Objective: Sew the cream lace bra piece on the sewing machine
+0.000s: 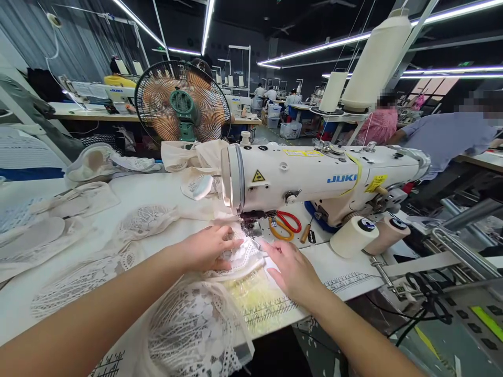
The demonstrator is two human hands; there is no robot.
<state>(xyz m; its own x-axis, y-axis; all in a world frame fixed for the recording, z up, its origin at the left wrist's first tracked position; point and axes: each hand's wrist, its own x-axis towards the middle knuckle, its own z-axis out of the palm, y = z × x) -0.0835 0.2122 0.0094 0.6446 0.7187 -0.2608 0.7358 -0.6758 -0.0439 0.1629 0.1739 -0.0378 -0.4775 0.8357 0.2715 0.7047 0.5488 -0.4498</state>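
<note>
A white JUKI sewing machine (pixel 314 175) stands on the white table (pixel 346 272). White lace fabric (pixel 196 319) lies under its presser foot (pixel 251 230) and hangs over the table's front edge. My left hand (pixel 208 248) lies flat on the lace just left of the needle, fingers together and pressing down. My right hand (pixel 291 269) rests on the lace's right edge, fingertips pointing at the presser foot. Neither hand grips anything.
Red and orange-handled scissors (pixel 285 222) lie behind the needle. Two thread spools (pixel 369 235) lie by the machine base. More lace pieces (pixel 145 217) cover the table's left. A fan (pixel 183 102) stands behind. Other people sit at machines to the right.
</note>
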